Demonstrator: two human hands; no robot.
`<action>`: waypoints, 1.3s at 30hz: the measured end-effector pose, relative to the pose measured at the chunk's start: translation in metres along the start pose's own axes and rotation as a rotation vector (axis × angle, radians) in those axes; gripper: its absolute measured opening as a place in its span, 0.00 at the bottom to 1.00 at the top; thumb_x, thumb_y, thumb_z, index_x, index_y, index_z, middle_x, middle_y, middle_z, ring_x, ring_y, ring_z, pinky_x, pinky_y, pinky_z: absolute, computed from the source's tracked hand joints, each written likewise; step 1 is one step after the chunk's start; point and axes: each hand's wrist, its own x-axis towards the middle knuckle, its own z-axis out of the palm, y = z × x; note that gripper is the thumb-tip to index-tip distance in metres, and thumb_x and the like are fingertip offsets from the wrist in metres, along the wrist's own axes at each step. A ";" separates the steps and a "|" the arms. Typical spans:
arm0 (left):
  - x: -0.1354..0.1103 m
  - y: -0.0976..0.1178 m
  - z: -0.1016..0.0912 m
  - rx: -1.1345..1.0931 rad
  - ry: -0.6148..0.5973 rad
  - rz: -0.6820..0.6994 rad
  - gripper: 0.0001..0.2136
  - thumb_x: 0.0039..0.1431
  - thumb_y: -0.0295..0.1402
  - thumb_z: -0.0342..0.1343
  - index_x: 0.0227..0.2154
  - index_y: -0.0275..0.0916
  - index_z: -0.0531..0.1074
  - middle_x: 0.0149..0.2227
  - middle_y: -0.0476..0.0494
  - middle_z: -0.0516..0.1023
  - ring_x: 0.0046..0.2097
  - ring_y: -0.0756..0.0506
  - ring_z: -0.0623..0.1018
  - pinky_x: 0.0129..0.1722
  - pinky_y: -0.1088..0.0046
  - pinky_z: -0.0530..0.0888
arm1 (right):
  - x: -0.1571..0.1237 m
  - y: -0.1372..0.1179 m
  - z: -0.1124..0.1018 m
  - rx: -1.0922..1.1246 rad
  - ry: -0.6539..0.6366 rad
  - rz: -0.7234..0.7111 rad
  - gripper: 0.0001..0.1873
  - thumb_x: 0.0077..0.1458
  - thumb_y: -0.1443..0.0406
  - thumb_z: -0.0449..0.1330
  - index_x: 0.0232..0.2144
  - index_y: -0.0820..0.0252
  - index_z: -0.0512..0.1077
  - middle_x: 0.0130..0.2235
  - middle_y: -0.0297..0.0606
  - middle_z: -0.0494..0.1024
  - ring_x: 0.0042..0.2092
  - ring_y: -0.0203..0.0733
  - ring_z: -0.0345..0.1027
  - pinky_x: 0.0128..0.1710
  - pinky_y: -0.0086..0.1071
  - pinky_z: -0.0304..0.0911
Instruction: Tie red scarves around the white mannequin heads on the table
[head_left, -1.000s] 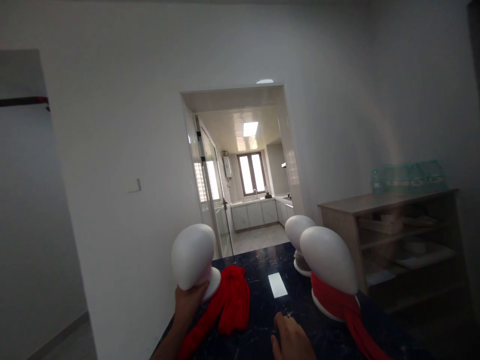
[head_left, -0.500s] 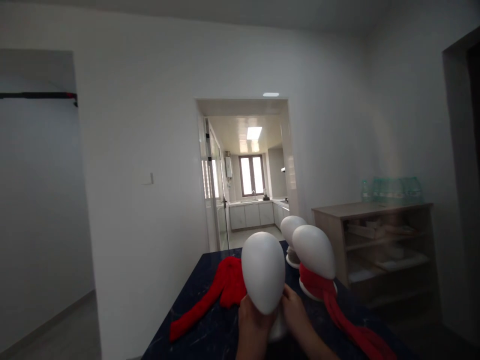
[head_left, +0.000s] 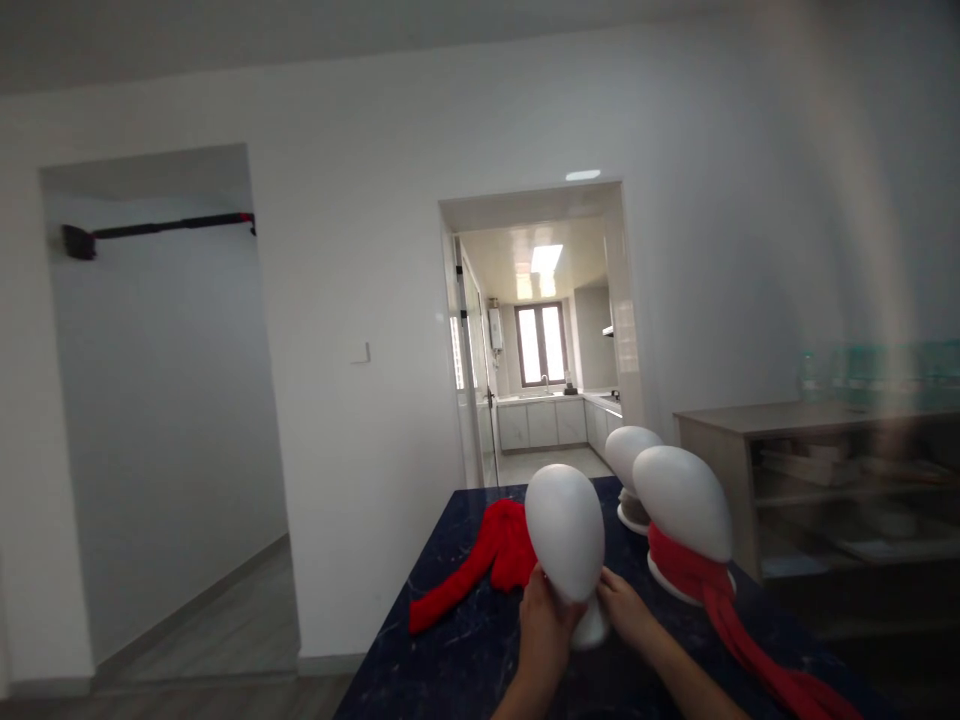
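Note:
In the head view, a white, faceless mannequin head point(head_left: 564, 530) stands upright on the table. My left hand point(head_left: 546, 618) grips its neck from the left, thumb across the front. From the other side my right hand point(head_left: 626, 610) holds the neck, its fingertips partly behind the head. A crumpled red scarf point(head_left: 480, 565) lies to the left, partly hidden by the head. On the right, another mannequin head point(head_left: 682, 500) wears a red scarf point(head_left: 686, 565) around its neck, with long ends trailing over the table. Behind it stands a third mannequin head point(head_left: 628, 455) with something greyish-brown around its neck.
The dark blue marbled table point(head_left: 442, 670) stretches forward toward a kitchen doorway. Right of it stands a wooden shelf unit point(head_left: 742, 418) with green-tinted bottles point(head_left: 862, 375) on top. At the left, a doorway with a dark bar opens in the white wall point(head_left: 360, 250).
My view has turned left, so everything appears farther right. Both hands stay at the mannequin head's neck, and more of its white base now shows between them.

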 end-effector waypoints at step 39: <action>0.058 -0.121 -0.201 0.289 0.076 -0.323 0.10 0.66 0.35 0.51 0.36 0.37 0.77 0.40 0.36 0.85 0.45 0.39 0.83 0.48 0.65 0.76 | 0.008 0.057 -0.035 -0.448 0.343 0.178 0.14 0.54 0.66 0.50 0.42 0.58 0.69 0.41 0.50 0.83 0.43 0.53 0.79 0.44 0.38 0.65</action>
